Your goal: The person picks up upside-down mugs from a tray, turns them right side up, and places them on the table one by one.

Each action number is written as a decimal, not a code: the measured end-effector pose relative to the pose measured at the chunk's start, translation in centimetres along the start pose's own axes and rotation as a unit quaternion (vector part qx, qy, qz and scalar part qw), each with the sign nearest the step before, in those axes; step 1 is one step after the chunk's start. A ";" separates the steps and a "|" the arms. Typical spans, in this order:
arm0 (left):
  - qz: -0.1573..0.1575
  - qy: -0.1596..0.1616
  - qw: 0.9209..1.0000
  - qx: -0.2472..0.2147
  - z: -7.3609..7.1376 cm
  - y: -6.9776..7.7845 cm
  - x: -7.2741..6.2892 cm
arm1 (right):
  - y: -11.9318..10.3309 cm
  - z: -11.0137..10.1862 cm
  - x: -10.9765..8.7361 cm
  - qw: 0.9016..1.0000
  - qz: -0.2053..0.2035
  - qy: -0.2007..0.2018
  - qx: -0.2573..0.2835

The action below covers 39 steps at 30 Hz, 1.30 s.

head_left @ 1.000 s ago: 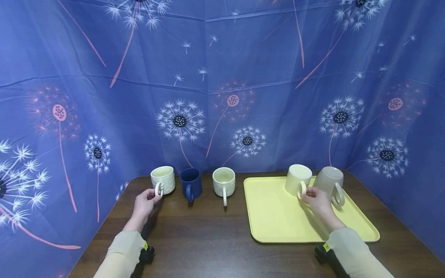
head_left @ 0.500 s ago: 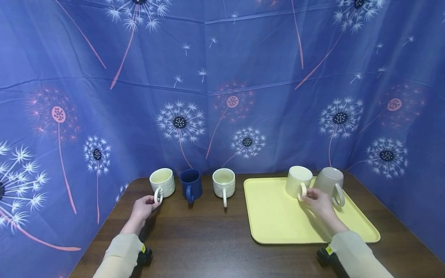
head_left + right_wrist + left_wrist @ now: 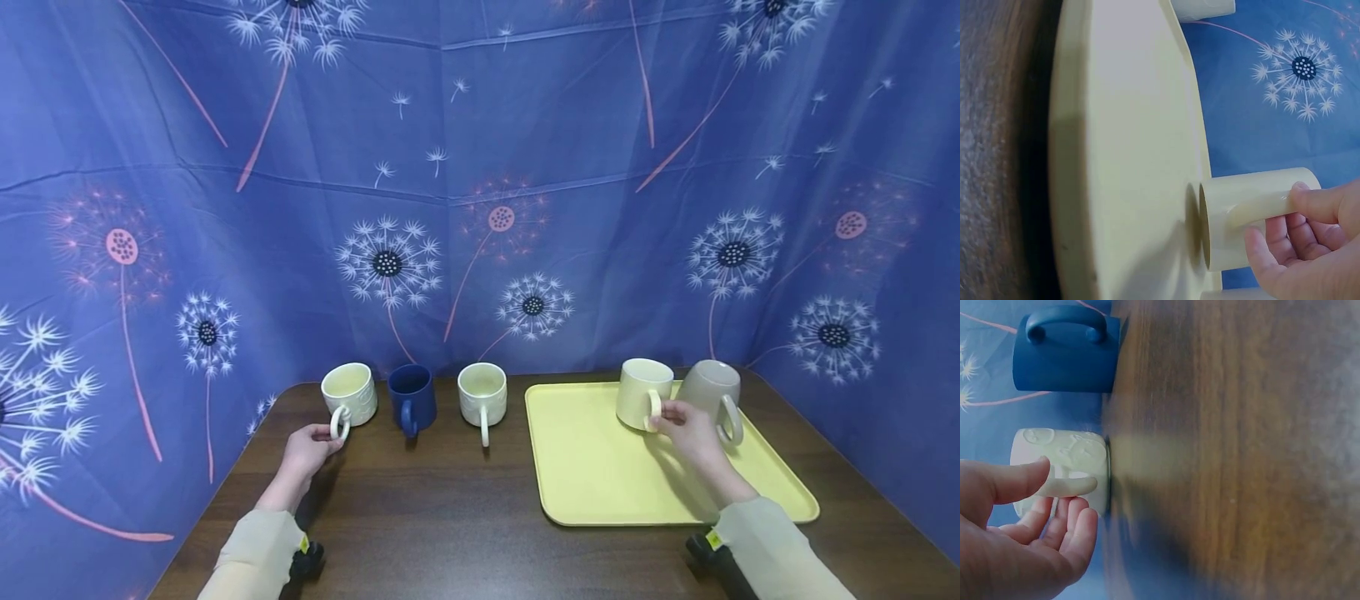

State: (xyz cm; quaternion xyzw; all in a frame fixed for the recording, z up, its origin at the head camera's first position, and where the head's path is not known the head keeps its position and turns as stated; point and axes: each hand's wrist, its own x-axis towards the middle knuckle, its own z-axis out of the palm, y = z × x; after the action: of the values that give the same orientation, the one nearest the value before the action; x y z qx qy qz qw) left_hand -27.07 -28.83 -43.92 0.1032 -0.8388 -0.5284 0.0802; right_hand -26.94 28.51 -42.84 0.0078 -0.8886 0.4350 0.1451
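In the head view my left hand (image 3: 309, 450) is at the left of the table and pinches the handle of a white mug (image 3: 350, 396) with a raised pattern. That mug stands upright; in the left wrist view the thumb lies on one side of its handle (image 3: 1069, 485) and the fingers on the other. My right hand (image 3: 692, 433) pinches the handle of a smooth cream mug (image 3: 639, 396) between thumb and fingers. This mug is upside down, its rim (image 3: 1205, 228) close over the yellow tray (image 3: 592, 467).
Between the hands stand an upright dark blue mug (image 3: 412, 398) and another upright white mug (image 3: 482, 393), handles toward me. An upside-down grey mug (image 3: 711, 387) sits on the tray, right beside my right hand. A blue dandelion-print cloth (image 3: 480, 250) hangs behind the table (image 3: 420, 517).
The left white mug has shifted slightly left and toward me with my left hand on its handle. My right hand keeps its hold on the cream mug, which has moved only a little.
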 end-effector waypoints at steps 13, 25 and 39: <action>-0.013 0.059 0.998 0.035 -0.3 1.0 -1.9 | -0.4 -0.5 0.1 0.998 -0.040 0.001 0.043; 0.047 0.081 0.992 0.084 0.4 3.0 -3.5 | -2.1 -0.9 -0.1 0.998 0.001 -0.034 0.049; 0.114 0.065 0.987 0.094 1.7 5.8 -5.1 | -3.1 -1.5 -0.2 0.996 0.029 -0.045 0.073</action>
State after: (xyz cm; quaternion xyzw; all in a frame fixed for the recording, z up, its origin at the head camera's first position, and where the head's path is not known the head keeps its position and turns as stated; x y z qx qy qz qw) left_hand -23.03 -23.56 -39.59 0.0483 -0.8839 -0.4273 0.1837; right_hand -25.93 27.74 -39.63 0.0122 -0.8598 0.5023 0.0910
